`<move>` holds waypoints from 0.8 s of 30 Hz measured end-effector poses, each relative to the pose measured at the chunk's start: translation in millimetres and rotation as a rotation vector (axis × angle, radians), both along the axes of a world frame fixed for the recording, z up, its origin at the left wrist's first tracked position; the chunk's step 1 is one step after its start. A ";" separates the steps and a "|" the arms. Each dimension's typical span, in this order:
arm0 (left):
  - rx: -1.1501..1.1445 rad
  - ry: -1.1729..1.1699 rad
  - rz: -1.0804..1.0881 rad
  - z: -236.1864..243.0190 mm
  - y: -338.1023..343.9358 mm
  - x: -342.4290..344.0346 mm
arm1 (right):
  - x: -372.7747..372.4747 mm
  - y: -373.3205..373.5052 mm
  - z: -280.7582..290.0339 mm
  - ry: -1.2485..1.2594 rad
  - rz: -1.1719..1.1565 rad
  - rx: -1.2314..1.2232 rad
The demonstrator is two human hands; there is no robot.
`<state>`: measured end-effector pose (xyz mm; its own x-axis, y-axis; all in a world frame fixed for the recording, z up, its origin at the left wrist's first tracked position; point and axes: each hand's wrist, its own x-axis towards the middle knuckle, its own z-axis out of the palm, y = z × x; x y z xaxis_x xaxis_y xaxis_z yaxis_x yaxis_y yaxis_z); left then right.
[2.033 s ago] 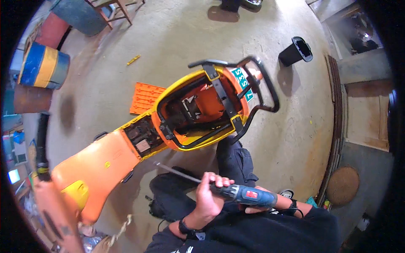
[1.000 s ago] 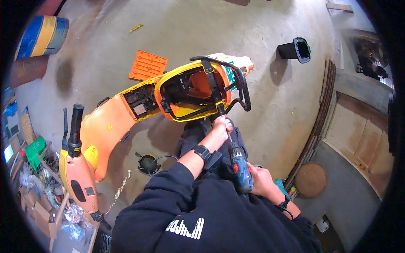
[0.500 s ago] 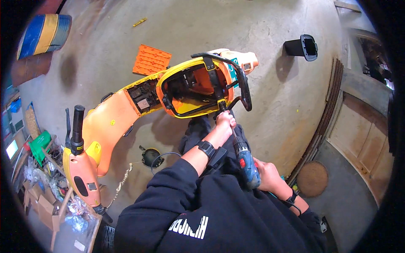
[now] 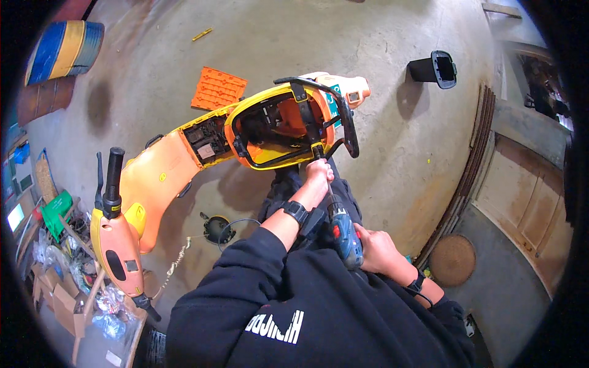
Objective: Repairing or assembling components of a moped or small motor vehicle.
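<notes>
An orange and yellow electric scooter (image 4: 161,168) stands before me with its seat bay (image 4: 268,132) uncovered. A black tubular rear rail (image 4: 351,126) arches over its back end. Close against the near end of the rail's bracket, my left hand (image 4: 319,173) is closed round the long thin shaft (image 4: 331,191) of a power drill. The blue and black drill (image 4: 347,243) points away from me, in line with that bracket. My right hand (image 4: 378,250) grips it from the right side, its handle mostly hidden. The shaft's tip is hidden by my left fist.
An orange ribbed panel (image 4: 219,88) and a yellow tool (image 4: 202,34) lie beyond the scooter. A black bin-like box (image 4: 433,69) is at far right. A round dark part (image 4: 218,229) with a cable lies left of my legs. Clutter (image 4: 64,294) fills the lower left.
The drill and both my hands have shifted slightly left, and the drill stands more upright in the view. The whole scene has slid a little left too. Both grips stay.
</notes>
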<state>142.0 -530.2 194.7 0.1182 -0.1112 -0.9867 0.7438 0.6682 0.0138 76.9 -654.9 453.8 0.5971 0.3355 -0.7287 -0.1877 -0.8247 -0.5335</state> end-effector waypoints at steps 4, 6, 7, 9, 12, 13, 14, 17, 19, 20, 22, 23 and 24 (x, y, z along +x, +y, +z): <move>0.011 -0.027 -0.003 5.2 2.7 1.4 | 1.7 -0.3 1.2 0.014 0.004 -0.037; 0.022 -0.022 -0.035 6.6 2.3 5.9 | -7.0 2.0 -0.8 0.023 -0.060 -0.061; 0.023 -0.033 -0.049 0.4 -1.1 4.7 | -12.9 2.7 -3.0 0.046 -0.163 -0.022; -0.029 -0.064 -0.078 -13.0 1.4 1.6 | -21.7 2.1 -9.0 0.089 -0.370 0.058; 0.061 -0.059 -0.256 -27.9 -2.2 2.6 | -19.3 4.6 -7.6 0.137 -0.428 0.069; 0.074 -0.059 -0.259 -28.5 -2.3 0.7 | -17.8 6.7 -6.3 0.139 -0.388 0.049; 0.086 -0.059 -0.260 -29.0 -1.5 -1.4 | -14.2 9.6 -4.6 0.141 -0.349 0.028; 0.000 -0.074 -0.193 -27.7 7.3 1.5 | 1.6 18.9 -1.1 0.125 -0.167 -0.088; -0.124 -0.081 -0.131 -24.5 14.7 -0.6 | 9.9 26.0 4.5 0.127 -0.111 -0.135; -0.134 -0.052 -0.120 -22.5 14.3 -1.1 | 14.2 29.0 7.3 0.130 -0.126 -0.128; -0.151 0.005 -0.096 -7.3 15.3 2.6 | 16.8 29.4 9.5 0.106 -0.128 -0.108; -0.228 -0.042 -0.077 -11.4 15.9 -2.5 | 16.5 25.4 9.3 0.078 -0.115 -0.095; -0.307 -0.088 -0.059 -11.0 16.7 -6.0 | 15.7 22.1 9.5 0.051 -0.103 -0.084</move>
<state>136.0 -513.5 183.6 0.1858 -0.4115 -0.8923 0.7864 0.6068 -0.1161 92.6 -632.7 463.4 0.5864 0.2107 -0.7822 -0.2988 -0.8413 -0.4506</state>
